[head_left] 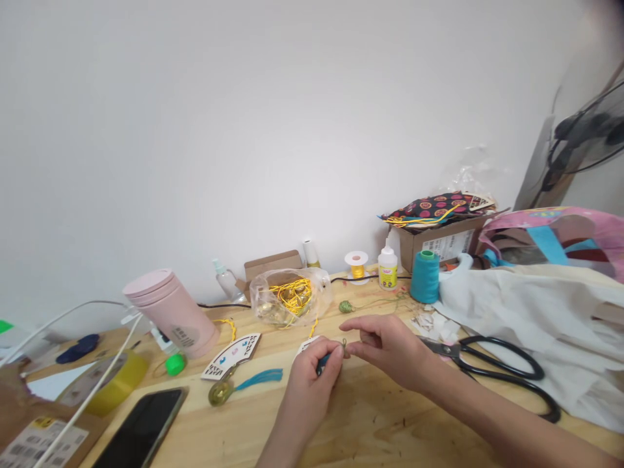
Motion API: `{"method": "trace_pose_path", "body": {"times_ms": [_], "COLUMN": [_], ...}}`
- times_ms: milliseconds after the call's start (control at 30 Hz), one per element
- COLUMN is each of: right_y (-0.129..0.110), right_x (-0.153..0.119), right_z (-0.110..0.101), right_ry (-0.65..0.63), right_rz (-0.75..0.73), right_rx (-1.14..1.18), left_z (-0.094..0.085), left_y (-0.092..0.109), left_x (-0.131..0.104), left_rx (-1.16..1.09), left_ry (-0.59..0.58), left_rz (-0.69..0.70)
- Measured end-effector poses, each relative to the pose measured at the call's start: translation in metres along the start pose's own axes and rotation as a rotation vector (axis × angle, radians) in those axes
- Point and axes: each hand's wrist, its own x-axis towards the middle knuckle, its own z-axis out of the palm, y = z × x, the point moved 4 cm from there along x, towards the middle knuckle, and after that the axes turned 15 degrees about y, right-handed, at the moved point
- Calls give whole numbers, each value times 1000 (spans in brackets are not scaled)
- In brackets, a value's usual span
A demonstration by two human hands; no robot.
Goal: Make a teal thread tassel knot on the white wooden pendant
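My left hand (316,374) is closed around a small piece with a bit of blue showing between thumb and fingers. A thin green cord loop (344,344) sticks up from its fingertips. Beside it, my right hand (383,341) has its thumb near the loop and its index finger stretched out apart from the thumb. Partly hidden behind my left hand is a white fan-shaped piece (306,344) with a yellow cord. Further left lie another fan-shaped piece (233,356), a brass-coloured disc (220,392) and a blue tassel (260,378).
Black-handled scissors (507,367) and white cloth (531,325) lie right. Behind stand a teal thread cone (425,278), a glue bottle (388,268) and a bag of yellow cords (291,296). A pink cup (173,312), phone (141,429) and tape roll (104,383) are left.
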Motion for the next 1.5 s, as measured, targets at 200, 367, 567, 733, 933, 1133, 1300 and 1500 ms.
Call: {"method": "trace_pose_path", "body": {"times_ms": [200, 367, 567, 733, 933, 1133, 1300, 1500], "right_y": [2, -2, -5, 0, 0, 1, 3, 3], "right_x": [1, 2, 1, 0, -1, -1, -2, -3], "right_z": [2, 0, -2, 1, 3, 4, 4, 5], "right_ry": [-141, -99, -77, -102, -88, -80, -65, -58], "right_rz": [-1, -3, -6, 84, 98, 98, 116, 150], "right_rx": [89, 110, 107, 178, 169, 174, 172, 165], "left_z": [1, 1, -2, -5, -3, -8, -8, -8], "left_y": [1, 0, 4, 9, 7, 17, 17, 18], "left_x": [1, 1, -1, -4, -2, -3, -4, -4], "left_rx": [-6, -38, -158, -177, -53, 136, 123, 184], "left_ry": [-37, -46, -13, 10, 43, 114, 96, 94], "left_rz": [16, -3, -83, -23, 53, 265, 277, 334]}}
